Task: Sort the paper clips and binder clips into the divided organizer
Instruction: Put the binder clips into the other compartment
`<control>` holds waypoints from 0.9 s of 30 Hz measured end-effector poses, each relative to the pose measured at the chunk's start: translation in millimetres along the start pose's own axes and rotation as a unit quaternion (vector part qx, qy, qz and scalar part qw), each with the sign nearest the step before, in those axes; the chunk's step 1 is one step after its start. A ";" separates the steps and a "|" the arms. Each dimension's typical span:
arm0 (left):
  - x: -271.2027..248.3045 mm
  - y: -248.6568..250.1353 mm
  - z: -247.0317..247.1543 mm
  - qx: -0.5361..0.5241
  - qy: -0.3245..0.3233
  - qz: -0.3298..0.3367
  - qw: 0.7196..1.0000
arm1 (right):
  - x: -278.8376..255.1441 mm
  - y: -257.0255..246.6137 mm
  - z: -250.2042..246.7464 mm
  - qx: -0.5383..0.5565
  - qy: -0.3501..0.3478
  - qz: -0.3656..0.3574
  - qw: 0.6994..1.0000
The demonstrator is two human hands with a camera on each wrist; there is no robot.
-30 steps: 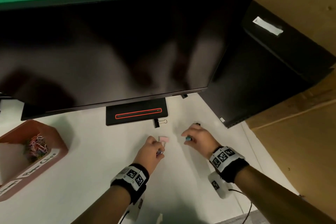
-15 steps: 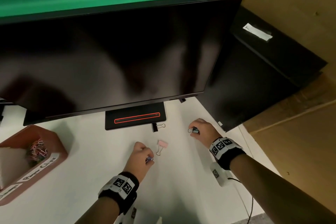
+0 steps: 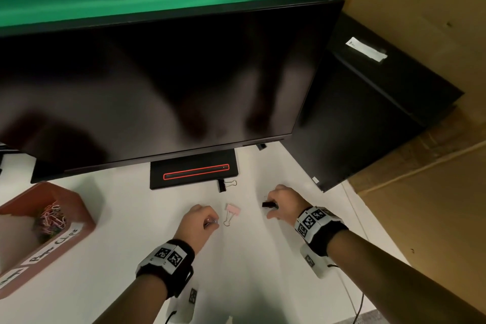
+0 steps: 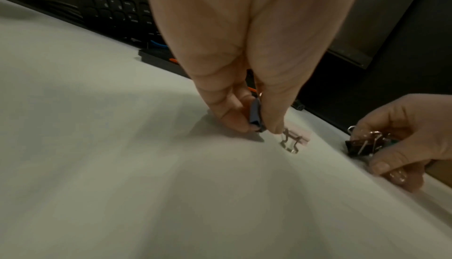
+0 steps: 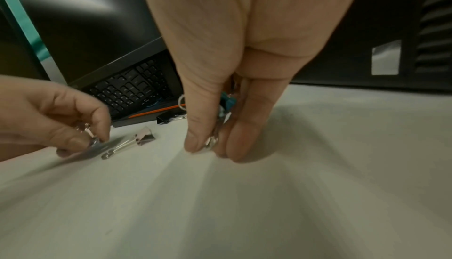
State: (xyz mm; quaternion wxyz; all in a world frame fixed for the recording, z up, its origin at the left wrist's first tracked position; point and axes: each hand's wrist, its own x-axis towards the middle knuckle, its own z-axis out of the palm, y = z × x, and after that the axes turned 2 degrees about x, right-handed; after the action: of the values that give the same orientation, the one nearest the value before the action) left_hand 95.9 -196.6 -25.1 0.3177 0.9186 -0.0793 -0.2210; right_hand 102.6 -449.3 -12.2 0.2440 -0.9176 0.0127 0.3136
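Observation:
My left hand (image 3: 210,222) pinches a small blue binder clip (image 4: 255,116) between thumb and fingers, just above the white table (image 3: 236,271). A pink binder clip (image 3: 232,212) lies on the table right beside it, between the two hands. My right hand (image 3: 271,208) grips a black binder clip (image 3: 269,204) together with a teal one (image 5: 228,101). Another black binder clip (image 3: 223,185) lies by the monitor base. At the far left stands the red-brown organizer (image 3: 81,210), with coloured paper clips (image 3: 50,219) in one compartment.
A large dark monitor (image 3: 157,87) overhangs the back of the table on its black base (image 3: 194,172). A keyboard (image 5: 132,89) sits under it. A black computer case (image 3: 368,113) and cardboard (image 3: 434,192) stand to the right, past the table's right edge.
My right hand reached further back and took up the black binder clip, then drew it a little nearer. My left hand pulled back from the pink clip, keeping the blue clip.

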 end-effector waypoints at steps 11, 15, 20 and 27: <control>21.8 28.4 -0.8 -0.048 -0.064 0.003 0.997 | 0.4 -10.8 -6.2 0.175 0.032 -0.055 0.983; 28.8 30.7 8.1 0.010 -0.080 -0.002 0.997 | 16.3 -30.2 -12.9 0.156 0.033 -0.094 0.983; 26.8 21.8 7.2 0.046 -0.048 -0.023 0.998 | 43.7 -58.3 -11.5 0.097 0.046 -0.134 0.985; 3.8 -18.4 -20.0 0.033 -0.011 -0.059 0.998 | 65.2 -82.1 7.2 0.020 0.048 -0.164 0.985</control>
State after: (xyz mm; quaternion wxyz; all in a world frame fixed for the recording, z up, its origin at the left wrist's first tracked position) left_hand 108.5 -172.2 -23.9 0.2729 0.9293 -0.0353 -0.2464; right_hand 165.3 -365.3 -19.0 0.3096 -0.9160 -0.1202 0.2249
